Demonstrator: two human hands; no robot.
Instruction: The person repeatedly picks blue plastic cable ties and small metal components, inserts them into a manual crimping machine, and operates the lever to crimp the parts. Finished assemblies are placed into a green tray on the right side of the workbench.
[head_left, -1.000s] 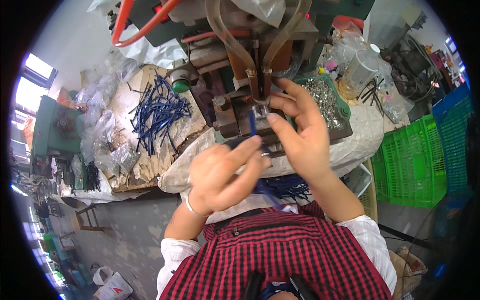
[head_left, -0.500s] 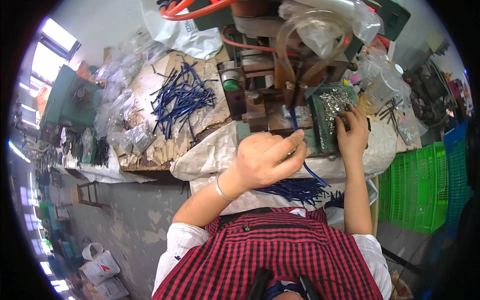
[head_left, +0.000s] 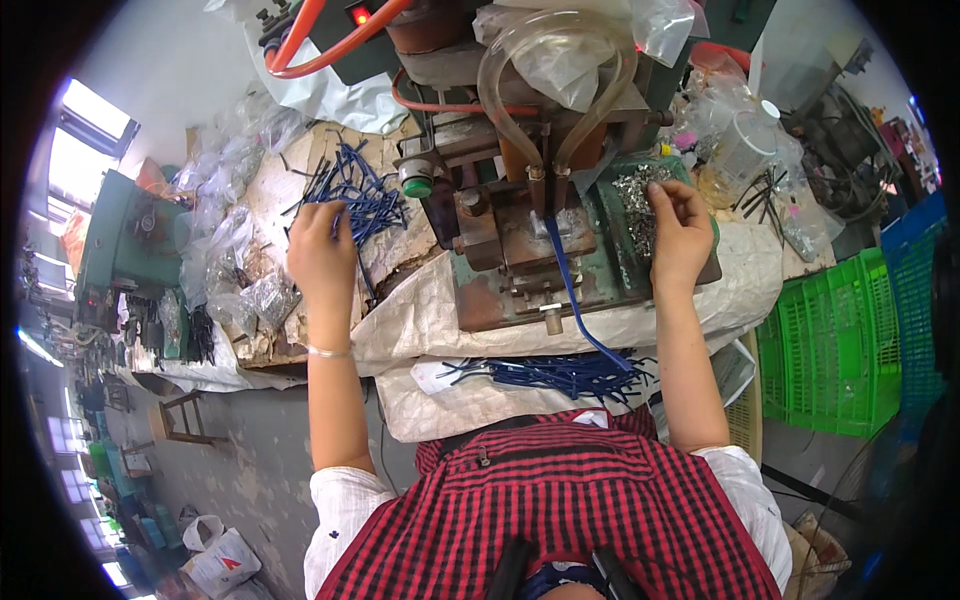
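Note:
My left hand [head_left: 322,258] is over the near left edge of a heap of dark blue strips [head_left: 372,205], fingers curled down; what they hold, if anything, is hidden. One long blue strip [head_left: 572,290] hangs from the bench press [head_left: 525,235], its upper end at the metal block under two clear tubes, its lower end toward me. My right hand [head_left: 684,238] rests over the green tray [head_left: 612,225] of small silvery metal pieces [head_left: 638,205], thumb and fingertips pinched together. Any piece between them is too small to make out.
More blue strips [head_left: 545,374] lie on pale cloth before the press. Clear plastic bags [head_left: 225,250] sit at the left, with a plastic jar [head_left: 745,145] at the right. Green crates [head_left: 835,345] stand at the lower right. Orange hoses [head_left: 300,50] loop above.
My left hand has left the blue strip at the press and swung left to the heap. The strip still hangs there. My right hand stays at the tray, its fingers now drawn together.

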